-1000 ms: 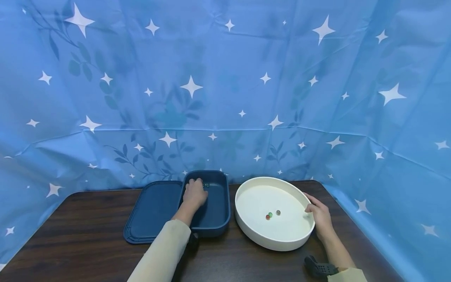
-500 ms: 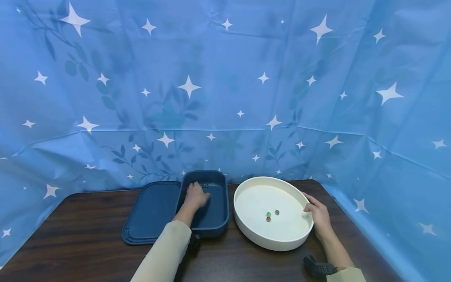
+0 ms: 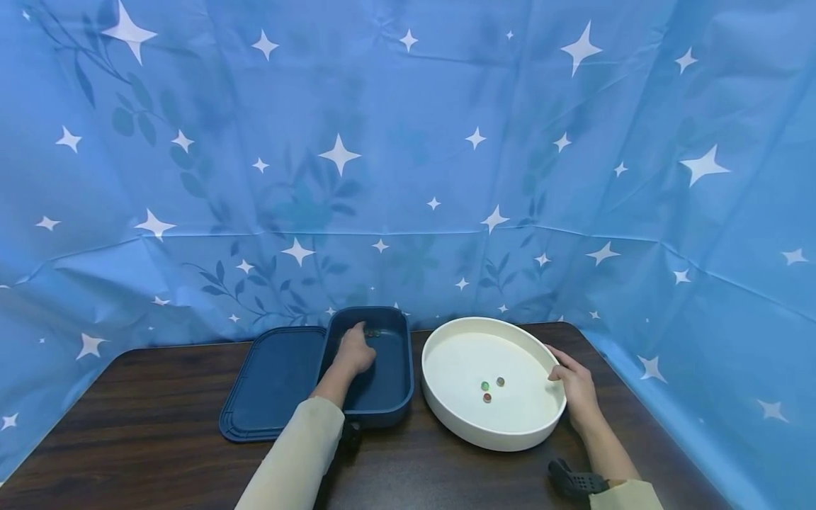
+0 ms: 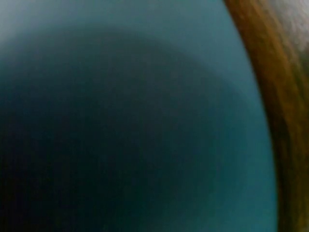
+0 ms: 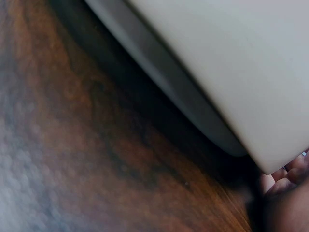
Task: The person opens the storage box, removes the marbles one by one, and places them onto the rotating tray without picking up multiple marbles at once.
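nearest, below the white tray (image 3: 472, 354), come two pale cloth sleeves, the left sleeve (image 3: 296, 453) and the right sleeve (image 3: 625, 496), with a black perforated strap (image 3: 576, 483) at the right wrist. under the tray spreads a dark brown table (image 3: 159, 411) with streaky wood grain. the tray itself is round and shallow, its wall smooth and matte. on its right side the right hand (image 3: 576, 386) grips the rim, thumb lapped over the edge and fingers against the outer wall. inside the tray, a little in front of its middle, sit three small glossy balls: a reddish ball (image 3: 487, 398), a green ball (image 3: 485, 386) and a greyish ball (image 3: 500, 382).

just left of the tray stands a deep blue box (image 3: 389, 382), rectangular with rounded corners. the left hand (image 3: 355, 350) reaches down into it, one finger stretched forward; the other fingertips are hidden, so whether they hold anything cannot be told. by that finger lie a few tiny balls (image 3: 375, 333). farther left of the tray, beside the box, a flat blue panel (image 3: 280, 382) lies with a ridged border. behind the tray hangs a creased blue cloth (image 3: 408, 142) printed with pale four-pointed stars and leaves.
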Demonstrator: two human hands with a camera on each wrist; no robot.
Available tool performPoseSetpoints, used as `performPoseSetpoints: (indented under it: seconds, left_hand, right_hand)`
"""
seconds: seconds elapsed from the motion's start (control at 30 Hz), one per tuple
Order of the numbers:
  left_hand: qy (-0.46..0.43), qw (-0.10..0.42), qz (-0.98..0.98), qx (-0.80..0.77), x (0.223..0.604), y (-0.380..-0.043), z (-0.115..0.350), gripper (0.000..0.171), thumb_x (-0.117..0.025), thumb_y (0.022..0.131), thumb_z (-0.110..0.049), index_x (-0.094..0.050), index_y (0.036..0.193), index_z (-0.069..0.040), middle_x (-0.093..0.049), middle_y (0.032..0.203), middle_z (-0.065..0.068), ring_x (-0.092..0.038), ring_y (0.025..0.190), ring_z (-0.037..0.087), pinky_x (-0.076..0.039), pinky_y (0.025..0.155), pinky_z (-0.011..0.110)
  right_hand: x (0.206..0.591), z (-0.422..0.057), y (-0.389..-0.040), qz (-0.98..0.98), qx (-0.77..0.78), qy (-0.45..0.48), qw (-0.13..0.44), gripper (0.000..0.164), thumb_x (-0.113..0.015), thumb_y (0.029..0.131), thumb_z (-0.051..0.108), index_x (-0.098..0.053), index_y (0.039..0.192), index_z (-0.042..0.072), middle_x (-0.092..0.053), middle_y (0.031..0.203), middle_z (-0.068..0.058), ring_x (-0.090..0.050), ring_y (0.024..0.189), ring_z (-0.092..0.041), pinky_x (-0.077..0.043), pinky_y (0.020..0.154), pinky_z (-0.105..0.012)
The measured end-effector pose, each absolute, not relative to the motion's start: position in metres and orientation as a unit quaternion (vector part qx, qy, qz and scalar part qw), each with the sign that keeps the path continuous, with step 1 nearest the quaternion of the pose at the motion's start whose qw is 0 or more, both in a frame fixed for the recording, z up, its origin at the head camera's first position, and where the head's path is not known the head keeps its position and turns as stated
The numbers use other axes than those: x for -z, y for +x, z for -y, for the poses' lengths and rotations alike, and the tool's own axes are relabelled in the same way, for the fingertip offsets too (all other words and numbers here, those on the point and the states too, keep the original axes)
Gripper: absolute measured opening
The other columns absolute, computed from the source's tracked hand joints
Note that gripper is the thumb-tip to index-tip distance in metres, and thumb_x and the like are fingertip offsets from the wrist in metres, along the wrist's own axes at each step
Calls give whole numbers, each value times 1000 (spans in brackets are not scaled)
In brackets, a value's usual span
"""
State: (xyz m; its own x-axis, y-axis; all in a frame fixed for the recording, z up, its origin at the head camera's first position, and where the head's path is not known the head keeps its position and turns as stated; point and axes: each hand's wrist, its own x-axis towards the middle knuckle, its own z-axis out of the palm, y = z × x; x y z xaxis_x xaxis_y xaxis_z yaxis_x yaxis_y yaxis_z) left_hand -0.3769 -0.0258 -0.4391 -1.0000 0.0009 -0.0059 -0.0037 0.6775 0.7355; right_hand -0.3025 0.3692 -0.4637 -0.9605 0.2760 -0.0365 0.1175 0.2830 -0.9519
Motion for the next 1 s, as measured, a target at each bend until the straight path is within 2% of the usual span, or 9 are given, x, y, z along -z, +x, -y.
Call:
performPoseSetpoints:
  seconds: [0.13, 0.2, 0.37, 0.57, 0.67, 0.9, 1.0]
  left_hand:
    - [11, 2, -912, -410, 439, -376, 25, 67, -52, 91, 4, -33, 156, -3, -38, 158, 24, -36, 147, 42, -40, 113, 54]
    - [16, 0, -911, -413, 439, -376, 25, 67, -51, 91, 5, -36, 155, -4, -41, 157, 24, -42, 142, 42, -43, 106, 52]
    - [22, -1, -907, -421, 439, -375, 24, 66, -50, 91, 7, -41, 154, -9, -44, 155, 21, -49, 130, 37, -44, 92, 47]
    - [3, -32, -909, -416, 438, -375, 24, 60, -52, 90, 10, -49, 148, -8, -50, 149, 22, -54, 125, 36, -46, 89, 46]
    - [-19, -51, -915, -399, 437, -373, 24, 54, -55, 92, 6, -53, 144, -5, -53, 143, 23, -56, 125, 37, -49, 93, 49]
    - [-10, -49, -925, -377, 438, -371, 27, 45, -56, 95, -1, -56, 140, -1, -60, 137, 22, -63, 115, 34, -51, 85, 46]
    - [4, -52, -929, -366, 438, -369, 26, 42, -60, 94, -3, -59, 135, 0, -66, 125, 20, -65, 105, 32, -52, 83, 45]
  right_hand:
    - [464, -369, -303, 799, -585, -124, 68, 73, -42, 84, 0, -35, 157, 8, -27, 165, -21, -34, 149, -39, -41, 72, -7]
    - [464, -369, -303, 799, -584, -125, 68, 74, -42, 84, 0, -36, 157, 8, -27, 165, -21, -33, 149, -40, -41, 72, -7]
    - [464, -369, -302, 801, -581, -125, 68, 74, -42, 84, 0, -35, 157, 8, -26, 166, -20, -32, 151, -41, -40, 73, -6]
    - [465, -370, -303, 800, -583, -126, 69, 74, -42, 84, -1, -35, 157, 8, -26, 166, -20, -32, 151, -40, -40, 73, -6]
    - [465, -370, -303, 801, -582, -126, 68, 74, -42, 84, -1, -35, 157, 9, -26, 166, -19, -32, 151, -40, -40, 75, -6]
    - [465, -370, -303, 806, -574, -126, 68, 74, -42, 85, 0, -35, 157, 10, -27, 166, -19, -32, 151, -41, -41, 78, -10]
    - [465, -370, -302, 806, -574, -125, 67, 74, -42, 85, 0, -35, 157, 10, -27, 166, -19, -32, 150, -42, -41, 76, -9]
